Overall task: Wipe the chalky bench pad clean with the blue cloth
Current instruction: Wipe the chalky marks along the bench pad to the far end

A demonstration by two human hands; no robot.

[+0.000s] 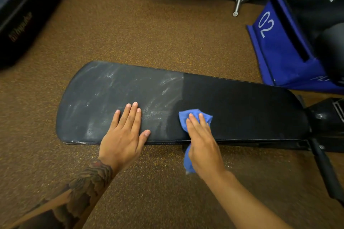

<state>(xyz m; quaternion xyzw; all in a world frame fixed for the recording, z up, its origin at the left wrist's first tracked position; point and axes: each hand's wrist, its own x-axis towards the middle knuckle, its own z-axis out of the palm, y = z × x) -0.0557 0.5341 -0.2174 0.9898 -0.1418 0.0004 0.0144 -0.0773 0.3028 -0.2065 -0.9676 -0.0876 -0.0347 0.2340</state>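
Right grip (pixel 202 143), flat-fingered, presses blue cloth (pixel 184 117) beneath it onto bench pad (pixel 242 108); left grip (pixel 124 135) lies flat alongside.

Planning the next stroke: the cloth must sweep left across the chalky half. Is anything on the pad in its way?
Yes. The left hand lies flat on the chalky half of the pad, directly left of the cloth under the right hand. Nothing else visible lies on the pad.

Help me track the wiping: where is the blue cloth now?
Head view: the blue cloth lies under the right hand on the bench pad, right of centre, where chalky meets clean; its tail hangs over the near edge.
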